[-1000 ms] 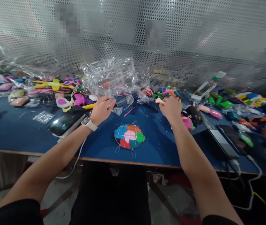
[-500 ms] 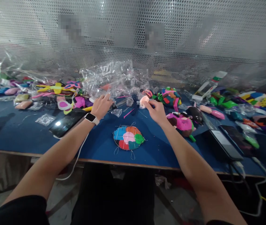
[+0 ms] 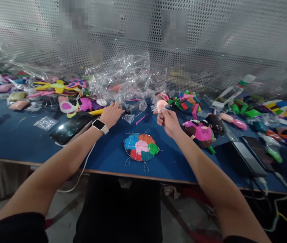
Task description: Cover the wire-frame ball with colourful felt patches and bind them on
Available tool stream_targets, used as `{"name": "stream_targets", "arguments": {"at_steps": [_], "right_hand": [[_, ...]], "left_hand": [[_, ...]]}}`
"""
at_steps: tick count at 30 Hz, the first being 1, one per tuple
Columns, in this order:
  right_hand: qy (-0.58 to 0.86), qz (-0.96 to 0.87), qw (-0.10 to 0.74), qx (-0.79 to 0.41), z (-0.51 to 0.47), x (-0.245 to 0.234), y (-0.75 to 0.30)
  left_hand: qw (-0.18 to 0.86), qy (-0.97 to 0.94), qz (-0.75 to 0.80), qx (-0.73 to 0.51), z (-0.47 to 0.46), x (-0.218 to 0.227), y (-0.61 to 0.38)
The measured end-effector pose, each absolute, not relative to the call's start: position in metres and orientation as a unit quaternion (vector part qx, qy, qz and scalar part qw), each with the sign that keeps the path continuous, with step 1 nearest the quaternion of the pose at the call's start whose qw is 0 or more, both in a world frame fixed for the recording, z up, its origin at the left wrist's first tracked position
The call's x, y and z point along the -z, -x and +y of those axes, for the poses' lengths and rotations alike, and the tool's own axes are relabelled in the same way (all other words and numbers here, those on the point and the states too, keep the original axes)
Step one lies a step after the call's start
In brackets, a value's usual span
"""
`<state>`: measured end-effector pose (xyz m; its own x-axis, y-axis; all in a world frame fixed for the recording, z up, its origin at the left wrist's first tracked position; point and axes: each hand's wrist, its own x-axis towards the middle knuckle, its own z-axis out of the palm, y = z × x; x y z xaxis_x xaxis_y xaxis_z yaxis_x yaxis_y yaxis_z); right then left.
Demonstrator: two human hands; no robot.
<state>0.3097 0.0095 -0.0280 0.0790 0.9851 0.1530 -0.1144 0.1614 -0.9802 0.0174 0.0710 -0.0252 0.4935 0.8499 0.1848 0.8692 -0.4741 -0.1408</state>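
My right hand [image 3: 168, 120] is raised above the blue table [image 3: 19, 141], fingers pinched on a small pale pink clay packet [image 3: 162, 105] in clear wrap. My left hand [image 3: 111, 113], with a white watch on the wrist, rests on the table further back, fingers curled at a thin dark tool [image 3: 130, 108] near the clear plastic heap [image 3: 123, 79]; whether it grips the tool is hidden. A round wire frame filled with coloured clay patches [image 3: 141, 147] lies between my arms near the front edge.
A black phone [image 3: 70, 127] lies left of my left wrist. Clay figures [image 3: 201, 131] and coloured clay packets crowd the right and back left. A dark tablet and cables [image 3: 244, 153] sit at the right. A perforated metal screen stands behind.
My right hand came left and back from the colourful clay pile with the pale pink packet, and now holds it up. My left hand stayed in place by the plastic heap.
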Motion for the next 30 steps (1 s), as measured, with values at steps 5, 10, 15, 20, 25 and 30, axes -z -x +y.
{"name": "stream_targets", "arguments": {"at_steps": [5,10,15,20,25,30], "right_hand": [[0.46,-0.49,0.576,-0.465,0.009,0.03,-0.307],[0.482,-0.496,0.56,-0.457,0.006,0.028,-0.304],[0.485,-0.497,0.57,-0.44,0.003,0.024,-0.293],[0.483,-0.529,0.567,-0.406,-0.005,0.02,-0.274],[0.483,-0.542,0.581,-0.368,-0.014,0.015,-0.264],[0.475,-0.536,0.591,-0.371,-0.016,0.015,-0.265]], "left_hand": [[0.081,0.855,-0.5,0.116,0.086,0.041,-0.016],[0.063,0.843,-0.502,0.185,0.086,0.049,-0.013],[-0.013,0.844,-0.454,0.286,0.06,0.02,-0.023],[-0.083,0.906,-0.218,0.355,0.036,-0.001,-0.039],[-0.087,0.899,-0.201,0.38,0.026,0.004,-0.044],[-0.107,0.887,-0.227,0.388,0.024,0.012,-0.045]]}}
